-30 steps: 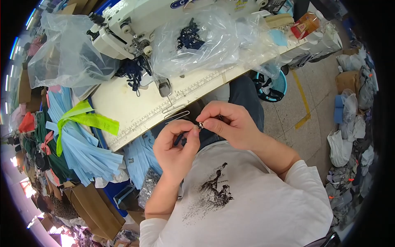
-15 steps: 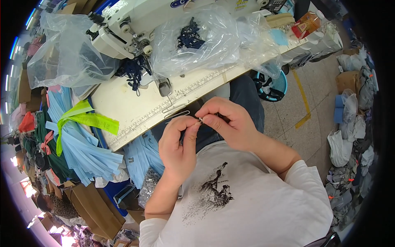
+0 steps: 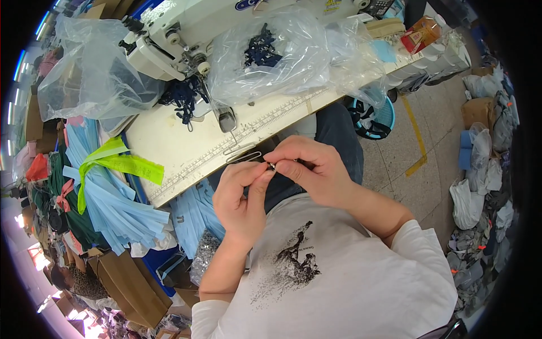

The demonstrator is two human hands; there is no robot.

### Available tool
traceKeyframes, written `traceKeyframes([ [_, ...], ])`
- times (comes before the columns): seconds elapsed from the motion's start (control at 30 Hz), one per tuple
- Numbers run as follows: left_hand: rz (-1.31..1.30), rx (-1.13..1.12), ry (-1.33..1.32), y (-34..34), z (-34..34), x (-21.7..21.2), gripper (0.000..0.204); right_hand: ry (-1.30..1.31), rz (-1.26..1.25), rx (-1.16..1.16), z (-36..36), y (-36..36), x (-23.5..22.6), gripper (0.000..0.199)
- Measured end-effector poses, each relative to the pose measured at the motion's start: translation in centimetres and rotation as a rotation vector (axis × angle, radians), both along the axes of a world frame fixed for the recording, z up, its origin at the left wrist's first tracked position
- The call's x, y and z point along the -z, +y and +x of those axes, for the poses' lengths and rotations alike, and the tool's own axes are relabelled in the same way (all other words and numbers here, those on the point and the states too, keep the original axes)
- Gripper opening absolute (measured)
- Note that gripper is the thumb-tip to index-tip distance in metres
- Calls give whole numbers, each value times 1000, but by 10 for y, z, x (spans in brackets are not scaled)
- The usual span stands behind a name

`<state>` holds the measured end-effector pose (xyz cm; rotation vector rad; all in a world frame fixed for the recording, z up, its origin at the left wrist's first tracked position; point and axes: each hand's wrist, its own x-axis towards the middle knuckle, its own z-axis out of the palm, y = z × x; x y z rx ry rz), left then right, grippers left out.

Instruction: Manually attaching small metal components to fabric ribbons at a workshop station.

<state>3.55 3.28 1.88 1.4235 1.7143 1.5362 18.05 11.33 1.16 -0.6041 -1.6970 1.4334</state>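
Note:
My left hand (image 3: pixel 240 198) and my right hand (image 3: pixel 319 172) meet in front of my shirt, just off the table's near edge. Thumb and forefinger of each are pinched on one small dark piece (image 3: pixel 271 166) with a pale, shiny spot. Most of it is covered by the fingertips, and its kind cannot be made out. A bit of dark material also shows under the right fingers. Beyond the hands, a dark navy heap of small strap-like pieces (image 3: pixel 183 100) lies beside the sewing machine (image 3: pixel 164 48). Similar navy pieces (image 3: pixel 262 48) rest on a clear plastic bag (image 3: pixel 305 70).
Bent wire loops (image 3: pixel 244 157) stick out at the edge of the white table (image 3: pixel 169 152). Light blue fabric strips (image 3: pixel 113 198), tied with a neon yellow band (image 3: pixel 121 161), hang at the left. A blue basket (image 3: pixel 384 118) stands on the floor at the right.
Both hands have shifted slightly to the left, the left one more. They still pinch the small dark piece between them.

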Motion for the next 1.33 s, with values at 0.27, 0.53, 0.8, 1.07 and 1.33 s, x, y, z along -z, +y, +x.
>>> traceKeyframes([
  [0.27,28,87,230,3,-3,-2,27,142,-607,-176,7,2,-3,23],
  [0.53,39,89,113,4,-1,0,26,158,-403,8,2,0,4,15],
  [0.8,100,266,-569,-3,-2,4,34,208,-630,-80,8,5,-7,16],
  [1.07,-44,398,-280,-2,-14,-11,27,182,-481,-155,13,9,-2,17],
  [1.33,-159,125,-263,-4,-5,1,31,127,-356,-148,16,9,-2,17],
])
